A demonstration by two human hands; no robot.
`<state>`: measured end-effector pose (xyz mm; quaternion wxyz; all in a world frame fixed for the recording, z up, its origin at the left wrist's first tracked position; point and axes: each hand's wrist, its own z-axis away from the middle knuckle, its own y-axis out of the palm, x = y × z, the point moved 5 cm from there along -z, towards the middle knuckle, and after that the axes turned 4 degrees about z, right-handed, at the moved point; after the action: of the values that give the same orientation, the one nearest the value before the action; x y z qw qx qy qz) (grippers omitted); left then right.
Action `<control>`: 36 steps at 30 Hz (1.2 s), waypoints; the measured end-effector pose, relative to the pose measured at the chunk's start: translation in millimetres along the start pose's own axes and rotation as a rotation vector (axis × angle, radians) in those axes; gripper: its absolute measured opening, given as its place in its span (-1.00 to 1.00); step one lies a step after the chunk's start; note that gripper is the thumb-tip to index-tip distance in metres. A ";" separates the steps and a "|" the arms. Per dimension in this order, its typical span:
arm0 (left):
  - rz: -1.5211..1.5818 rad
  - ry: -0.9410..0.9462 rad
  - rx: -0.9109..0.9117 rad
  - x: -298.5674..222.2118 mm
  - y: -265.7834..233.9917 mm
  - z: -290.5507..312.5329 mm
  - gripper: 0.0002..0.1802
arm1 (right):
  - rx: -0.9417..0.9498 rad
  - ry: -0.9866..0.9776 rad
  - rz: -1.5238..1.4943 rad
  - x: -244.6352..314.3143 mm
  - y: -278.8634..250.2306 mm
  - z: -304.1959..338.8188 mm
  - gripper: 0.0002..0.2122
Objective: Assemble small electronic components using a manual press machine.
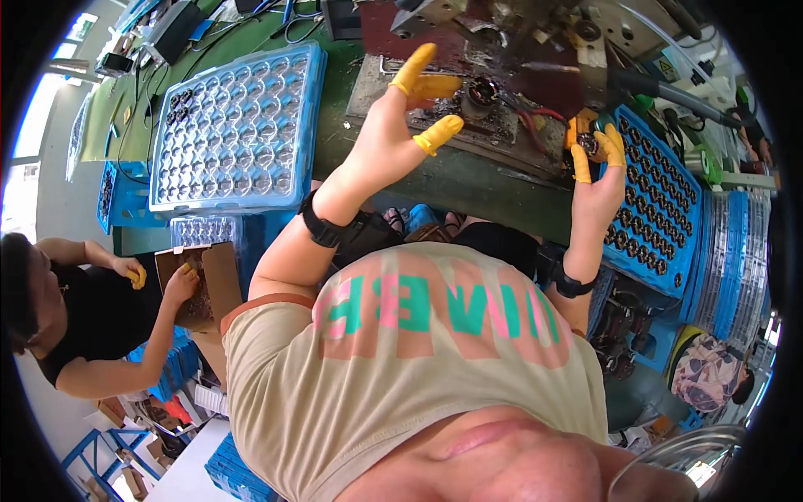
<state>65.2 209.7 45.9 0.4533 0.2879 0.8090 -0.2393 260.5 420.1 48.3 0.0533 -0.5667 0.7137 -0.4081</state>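
My left hand (386, 134), with yellow finger covers, is held beside the machine with its thumb and fingers spread apart. Close to its fingertips, a round dark part with coppery windings (483, 90) sits in the machine's fixture. On the right, my right hand (599, 186) also wears yellow finger covers. Its fingers and thumb close around a small round wound part (590, 145), partly hidden by the fingers. Just right of that hand lies a blue tray (679, 283) filled with rows of similar dark round parts.
Red-handled pliers (534, 130) lie by the metal machine base (376, 92). On the green table at left is a transparent pocketed tray (226, 134) with several dark parts in one corner. A co-worker (92, 318) reaches into a cardboard box (219, 284). Stacked trays (729, 259) stand at right.
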 end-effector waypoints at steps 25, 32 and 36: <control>-1.465 -0.718 0.112 109.2 -467.6 23.4 -0.31 | -0.223 0.237 -0.154 -71.9 -95.6 30.1 -0.66; -1.346 -0.392 0.097 130.8 -528.1 47.3 -0.53 | -0.519 0.496 0.188 -139.6 -225.8 65.8 -0.67; -1.176 -0.414 -0.036 120.3 -517.1 33.3 -0.57 | -0.246 0.638 0.487 -183.3 -222.5 91.9 -0.63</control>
<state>-318.9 -154.1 -9.5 0.3976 -0.2658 0.7314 -0.4860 544.9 522.9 59.8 -0.1435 -0.2287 0.8511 -0.4503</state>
